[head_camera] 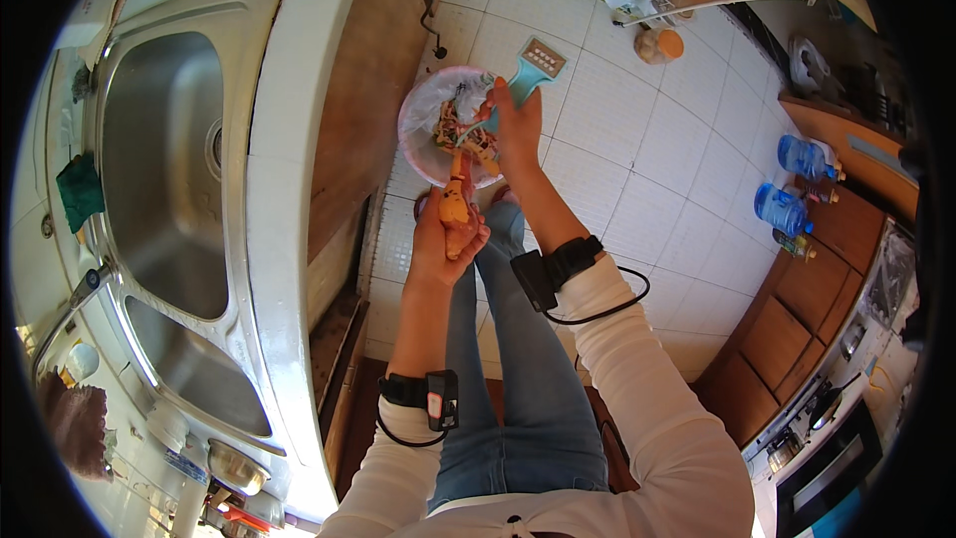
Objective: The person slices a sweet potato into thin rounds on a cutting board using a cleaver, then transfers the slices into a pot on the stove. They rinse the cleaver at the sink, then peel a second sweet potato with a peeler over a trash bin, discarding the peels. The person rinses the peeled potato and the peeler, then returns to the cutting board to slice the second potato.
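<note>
My left hand [433,250] grips a partly peeled root vegetable [454,209], seemingly a sweet potato, with orange flesh and reddish skin. It points away from me over the near side of a round waste bin [405,136]. The bin has a pinkish rim, a clear plastic liner and a heap of peelings [450,125] inside. My right hand [520,123] is closed around a light-blue peeler-like tool [529,82]. The tool's broad end carries a brown panel with white marks. Its thin end reaches over the bin near the vegetable's far tip; contact cannot be made out.
To the left is a counter with a double steel sink [168,187]. A black cable and plug [441,52] hang beside the bin. An orange-lidded jar [659,45] stands on the tiled floor below a wire rack [717,0]. Blue water bottles [780,209] stand by wooden cabinets [806,291].
</note>
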A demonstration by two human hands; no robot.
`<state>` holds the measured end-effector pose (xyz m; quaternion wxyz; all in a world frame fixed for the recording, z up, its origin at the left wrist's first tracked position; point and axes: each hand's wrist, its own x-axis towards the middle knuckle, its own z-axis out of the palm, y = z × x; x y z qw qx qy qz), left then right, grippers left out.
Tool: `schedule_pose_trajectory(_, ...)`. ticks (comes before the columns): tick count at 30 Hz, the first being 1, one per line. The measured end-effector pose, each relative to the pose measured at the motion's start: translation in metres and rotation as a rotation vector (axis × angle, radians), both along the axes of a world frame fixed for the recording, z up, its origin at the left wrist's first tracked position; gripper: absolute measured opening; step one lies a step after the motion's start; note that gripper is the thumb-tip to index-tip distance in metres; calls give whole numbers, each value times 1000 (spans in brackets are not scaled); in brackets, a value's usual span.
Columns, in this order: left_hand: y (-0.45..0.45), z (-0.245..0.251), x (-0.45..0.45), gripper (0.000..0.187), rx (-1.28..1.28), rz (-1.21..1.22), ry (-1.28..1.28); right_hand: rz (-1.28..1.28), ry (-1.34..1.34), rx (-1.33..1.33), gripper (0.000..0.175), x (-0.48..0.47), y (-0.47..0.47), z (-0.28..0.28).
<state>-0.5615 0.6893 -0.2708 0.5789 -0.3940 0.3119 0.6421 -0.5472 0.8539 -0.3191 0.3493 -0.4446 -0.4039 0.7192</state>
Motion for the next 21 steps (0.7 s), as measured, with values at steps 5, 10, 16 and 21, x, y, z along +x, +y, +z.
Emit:
schedule_pose_trajectory(5,8,4,-4,36,-7,-46,37,106,71,-96,22,-1,-18,16)
schedule_pose_trajectory(10,9,12,-6,33,-29,-86,7,151,65,-86,21,-4,-19,23)
schedule_pose_trajectory(16,1,22,0,34,-6,-61,-2,155,-67,-8,18,-9,-6,1)
schedule_pose_trajectory(21,-4,21,0,38,3,-90,34,131,-58,-55,21,-6,9,-18)
